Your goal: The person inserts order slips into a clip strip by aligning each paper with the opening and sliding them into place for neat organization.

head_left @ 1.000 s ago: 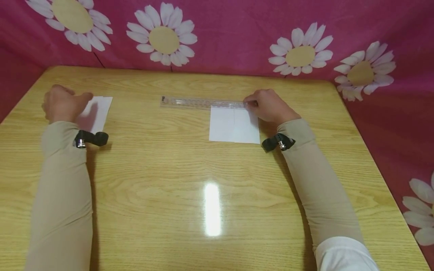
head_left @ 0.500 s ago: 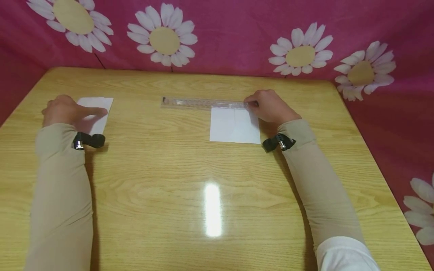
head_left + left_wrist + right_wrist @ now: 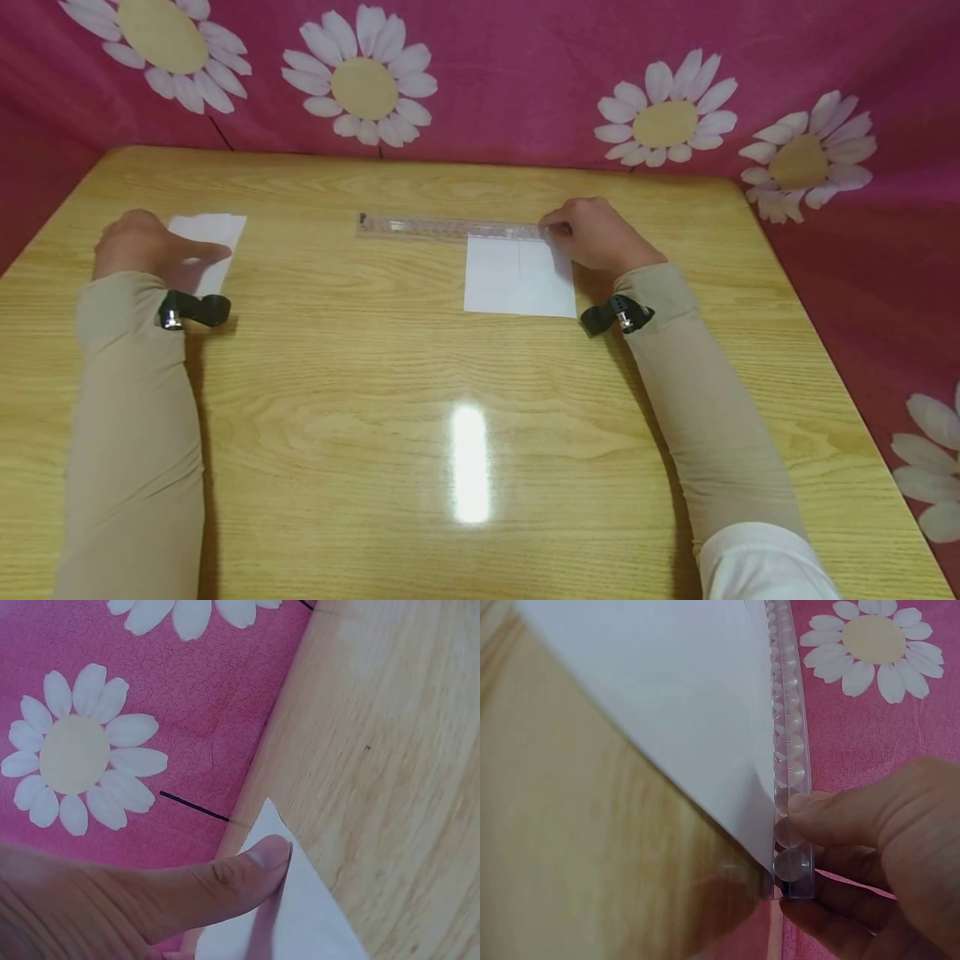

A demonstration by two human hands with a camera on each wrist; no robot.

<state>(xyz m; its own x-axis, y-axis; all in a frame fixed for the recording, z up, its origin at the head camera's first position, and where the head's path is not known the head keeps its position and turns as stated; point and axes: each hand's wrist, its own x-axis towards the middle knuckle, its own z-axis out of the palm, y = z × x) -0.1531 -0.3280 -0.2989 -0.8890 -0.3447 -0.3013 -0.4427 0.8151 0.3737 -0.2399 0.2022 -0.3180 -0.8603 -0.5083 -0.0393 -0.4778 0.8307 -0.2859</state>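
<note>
Over the left side of a white paper sheet (image 3: 217, 229), my left hand (image 3: 138, 246) holds it with the thumb laid across the top. The other fingers are hidden in the left wrist view, where the thumb tip rests near the paper's pointed corner (image 3: 311, 922). My right hand (image 3: 596, 237) pinches the right end of a clear plastic strip (image 3: 420, 227) with a row of round shapes along it. The strip lies along the far edge of a second white paper (image 3: 495, 279). In the right wrist view, thumb and fingers grip the strip's end (image 3: 791, 772) beside that paper's corner.
The wooden table (image 3: 337, 350) spreads around both papers, with a bright light reflection (image 3: 471, 462) near its middle. A pink cloth (image 3: 510, 92) with white daisies hangs along the far and side edges. Black wrist cameras (image 3: 193, 309) sit on both sleeves.
My left hand has come down onto the left paper with its thumb across it, and the paper has shifted slightly left. My right hand and the strip have stayed in place.
</note>
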